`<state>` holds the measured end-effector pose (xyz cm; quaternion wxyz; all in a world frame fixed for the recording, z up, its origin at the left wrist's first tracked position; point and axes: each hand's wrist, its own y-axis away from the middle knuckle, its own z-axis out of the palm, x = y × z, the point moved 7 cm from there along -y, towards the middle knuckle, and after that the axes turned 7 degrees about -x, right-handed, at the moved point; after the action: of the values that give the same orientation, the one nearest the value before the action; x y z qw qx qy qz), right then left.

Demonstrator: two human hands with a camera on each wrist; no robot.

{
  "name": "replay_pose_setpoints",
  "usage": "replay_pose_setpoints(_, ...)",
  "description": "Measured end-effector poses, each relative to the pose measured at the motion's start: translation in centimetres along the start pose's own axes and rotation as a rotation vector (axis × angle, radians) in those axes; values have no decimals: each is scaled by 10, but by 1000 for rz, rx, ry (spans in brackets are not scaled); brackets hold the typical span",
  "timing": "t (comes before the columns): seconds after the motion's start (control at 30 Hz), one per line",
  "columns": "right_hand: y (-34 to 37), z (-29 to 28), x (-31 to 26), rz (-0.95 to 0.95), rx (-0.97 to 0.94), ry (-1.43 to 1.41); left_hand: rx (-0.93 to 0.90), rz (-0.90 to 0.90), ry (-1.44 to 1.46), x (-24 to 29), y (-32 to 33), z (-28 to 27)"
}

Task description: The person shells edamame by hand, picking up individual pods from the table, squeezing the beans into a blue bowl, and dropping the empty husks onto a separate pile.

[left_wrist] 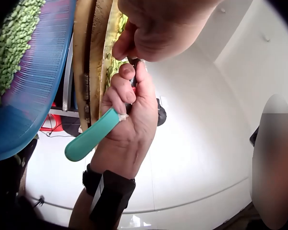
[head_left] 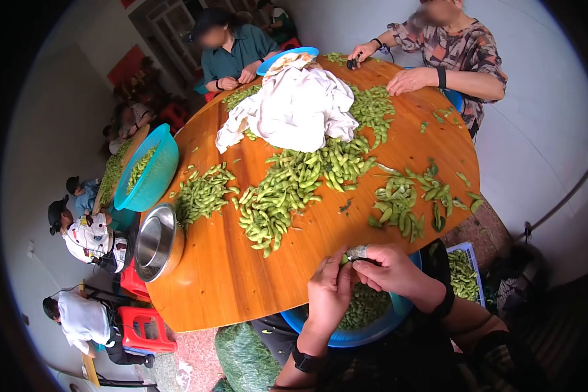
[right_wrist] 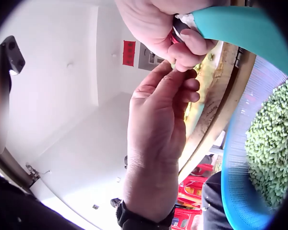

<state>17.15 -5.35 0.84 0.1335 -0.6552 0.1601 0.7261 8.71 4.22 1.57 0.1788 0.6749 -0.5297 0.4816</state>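
Above a blue basin (head_left: 346, 341) of shelled green beans (head_left: 362, 310), both hands meet near the table edge. My left hand (head_left: 328, 291) pinches a small green pod (head_left: 345, 259) between thumb and fingertips. Close against it is my right hand (head_left: 393, 271), with a grey covering (head_left: 357, 251) at a fingertip. In the left wrist view, the right hand's fingers curl round a tool with a flat teal handle (left_wrist: 93, 136); its working end is hidden by the fingers. That handle also runs across the top of the right wrist view.
The round wooden table (head_left: 209, 281) bears a large pile of edamame pods (head_left: 274, 202), empty shells (head_left: 398, 199), a white cloth (head_left: 294, 108) and a steel bowl (head_left: 157, 242). A teal basin (head_left: 153, 170) stands at its left. Two people sit across the table.
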Motion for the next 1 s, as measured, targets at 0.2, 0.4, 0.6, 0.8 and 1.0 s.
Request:
replay_pose_setpoints(0.2,0,6,3,13,27,-37,29,-25,131,-5,5,-1)
replay_pose_setpoints(0.4,-3,8,17,41,57,-129,-34,-92,296,-21,7,2)
replay_pose_setpoints(0.6,-2,7,13,67,31,-191,-161,-238,593,-33,4,-1)
replay_pose_setpoints(0.8,-4,9,13,82,24,-218,-184,-321,762,-31,-2,-5)
replay_pose_setpoints(1.0,-3,13,-15,-221,178,283,-64,-180,652,-28,3,1)
